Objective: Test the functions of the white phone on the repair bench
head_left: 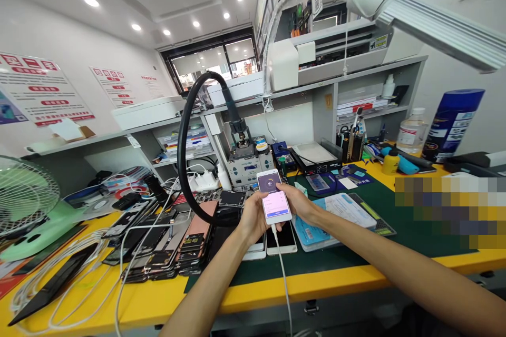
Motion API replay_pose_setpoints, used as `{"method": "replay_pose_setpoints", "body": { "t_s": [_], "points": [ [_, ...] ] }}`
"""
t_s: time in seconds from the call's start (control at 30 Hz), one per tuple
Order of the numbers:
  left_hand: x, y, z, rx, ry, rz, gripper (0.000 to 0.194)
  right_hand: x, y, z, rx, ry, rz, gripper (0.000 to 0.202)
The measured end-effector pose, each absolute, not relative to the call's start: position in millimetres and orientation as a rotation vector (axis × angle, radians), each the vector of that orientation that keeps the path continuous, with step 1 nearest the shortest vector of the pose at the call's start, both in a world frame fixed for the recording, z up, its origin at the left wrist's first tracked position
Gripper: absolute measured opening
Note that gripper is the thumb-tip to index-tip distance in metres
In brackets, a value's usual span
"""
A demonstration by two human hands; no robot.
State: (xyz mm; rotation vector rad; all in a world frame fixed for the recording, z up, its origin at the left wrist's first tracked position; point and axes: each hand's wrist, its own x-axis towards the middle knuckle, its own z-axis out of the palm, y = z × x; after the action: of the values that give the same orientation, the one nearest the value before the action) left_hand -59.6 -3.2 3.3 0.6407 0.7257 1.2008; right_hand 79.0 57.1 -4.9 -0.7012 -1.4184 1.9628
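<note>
two bare forearms (pixel 356 245) are reaching in from the bottom and right edges, closest to the camera, and ending in the person's hands. the left hand (pixel 253 216) is gripping a slim white smartphone with a lit purple and pale pink screen (pixel 276 201) by its left side, the thumb lying along that edge. the right hand (pixel 300 202) is closing around the right side, its thumb resting at the screen's upper right. the phone is tilting toward the camera above a dark green mat (pixel 324 260), and a thin white cable (pixel 282 274) is running from its bottom edge down past the front of the yellow tabletop (pixel 150 303). a white-framed phone with a black screen (pixel 282 242) is lying on the mat just below the hands. a flat blue and white package (pixel 340 213) is sitting to the right, the right forearm passing in front of it. to the left, stacks of dark flat phone parts (pixel 193 253) are standing close together, with a thick black curved hose (pixel 182 142) arching above them. a pale green fan (pixel 51 226) is standing at the far left; a clear plastic bottle (pixel 411 131) and a tall blue spray can (pixel 453 126) are standing at the back right.
</note>
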Motion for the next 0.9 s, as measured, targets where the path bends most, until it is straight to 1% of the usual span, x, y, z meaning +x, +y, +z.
{"method": "replay_pose_setpoints", "body": {
  "t_s": [0.9],
  "points": [
    [-60.9, -3.0, 0.6, 0.640, 0.739, 1.223, 0.042, 78.0, 56.0, -3.3, -0.705, -1.378, 1.955, 0.034]
  ]
}}
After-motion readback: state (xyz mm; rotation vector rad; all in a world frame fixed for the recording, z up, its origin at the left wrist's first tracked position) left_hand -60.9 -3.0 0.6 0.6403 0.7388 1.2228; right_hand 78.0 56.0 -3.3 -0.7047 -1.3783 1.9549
